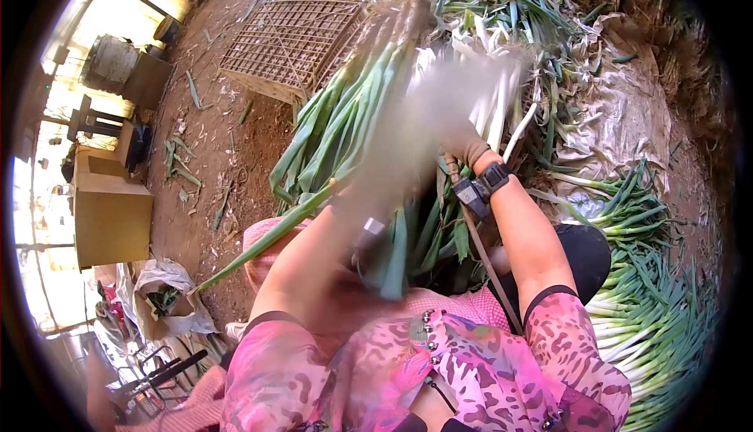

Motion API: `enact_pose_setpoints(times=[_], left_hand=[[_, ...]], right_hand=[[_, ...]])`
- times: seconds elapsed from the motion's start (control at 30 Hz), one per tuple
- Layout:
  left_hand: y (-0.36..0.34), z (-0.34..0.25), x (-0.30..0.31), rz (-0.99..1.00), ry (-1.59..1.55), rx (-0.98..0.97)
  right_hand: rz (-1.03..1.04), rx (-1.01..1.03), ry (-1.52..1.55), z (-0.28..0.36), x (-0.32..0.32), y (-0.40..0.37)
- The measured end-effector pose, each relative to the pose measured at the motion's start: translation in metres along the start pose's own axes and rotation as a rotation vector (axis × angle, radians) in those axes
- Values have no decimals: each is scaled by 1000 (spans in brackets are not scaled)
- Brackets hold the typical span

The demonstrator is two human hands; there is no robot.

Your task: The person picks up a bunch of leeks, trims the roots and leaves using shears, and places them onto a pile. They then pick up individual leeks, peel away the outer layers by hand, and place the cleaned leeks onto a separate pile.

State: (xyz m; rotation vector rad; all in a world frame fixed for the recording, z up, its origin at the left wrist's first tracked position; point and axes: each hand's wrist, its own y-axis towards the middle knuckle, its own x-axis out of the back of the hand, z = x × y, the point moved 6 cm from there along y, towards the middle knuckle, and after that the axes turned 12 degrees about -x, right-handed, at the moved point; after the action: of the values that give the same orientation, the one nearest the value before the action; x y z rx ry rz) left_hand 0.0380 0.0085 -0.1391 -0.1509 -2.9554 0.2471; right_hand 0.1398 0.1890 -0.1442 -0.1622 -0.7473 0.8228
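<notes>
Both arms reach forward over a pile of long green onions. My left hand (423,107) is smeared by motion in front of the onions, and its fingers cannot be made out. Close beside it, my right hand (467,146) wears a brownish glove, with a black watch-like device on the wrist; its fingers are hidden by the blur. Green onions (357,103) with long leaves lie just left of the hands, and white stalks (498,118) show behind and right of them. More leaves (398,252) hang below the hands, near the lap.
A slatted crate (286,40) lies at the upper left on the dirt floor. Peeled onions (651,314) are heaped at the lower right, near a crumpled sheet (627,110). A wooden box (114,220) and a white bag (169,275) stand at the left.
</notes>
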Motion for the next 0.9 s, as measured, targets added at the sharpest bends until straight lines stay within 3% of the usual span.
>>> enact_pose_setpoints(times=[0.07, 0.2, 0.23, 0.3, 0.33, 0.37, 0.4, 0.47, 0.5, 0.53, 0.6, 0.63, 0.67, 0.7, 0.73, 0.77, 0.9], left_hand=[[-8, -4, -8, -227, -443, 329], [-9, -15, -12, -253, -453, 338], [-9, 3, -13, -230, -629, 347], [-8, -4, -3, -280, -670, 340], [-6, -6, 3, -305, -693, 335], [3, 8, 11, -222, -771, 181], [-3, 27, 30, -279, -665, 206], [-10, -2, 32, -321, -786, 307], [-10, -8, 43, -182, -334, 39], [-14, -15, 53, -166, 144, -207], [-20, -51, 50, -178, 413, -377], [-26, -75, 54, -255, -30, -183], [-34, -101, 56, -426, -474, -13], [-40, -125, 58, -538, -685, -19], [-46, -150, 70, -548, -595, -65], [-52, -168, 82, -588, -522, -113], [-51, -186, 108, -749, -317, -278]], right_hand=[[-12, -79, -36, -3, -2, 8], [-104, 12, -121, -11, -8, 21], [-52, 3, -168, -15, -12, 17], [57, 45, -239, 4, -8, -20], [117, 97, -264, 15, -6, -51], [177, 189, -267, 21, -13, -82], [240, 280, -265, 28, -20, -114], [485, -84, 39, 18, -36, -158], [426, -121, 31, 11, -34, -171], [367, -158, 24, 4, -27, -179], [103, -227, 200, -11, 15, -182], [-61, -197, 234, -26, 37, -181], [-131, -373, 297, -46, 58, -181], [-267, -420, 254, -62, 80, -181], [-433, -385, -20, -106, 97, -165], [-306, -634, 144, -83, 111, -184], [-682, -710, -362, -129, 139, -162]])
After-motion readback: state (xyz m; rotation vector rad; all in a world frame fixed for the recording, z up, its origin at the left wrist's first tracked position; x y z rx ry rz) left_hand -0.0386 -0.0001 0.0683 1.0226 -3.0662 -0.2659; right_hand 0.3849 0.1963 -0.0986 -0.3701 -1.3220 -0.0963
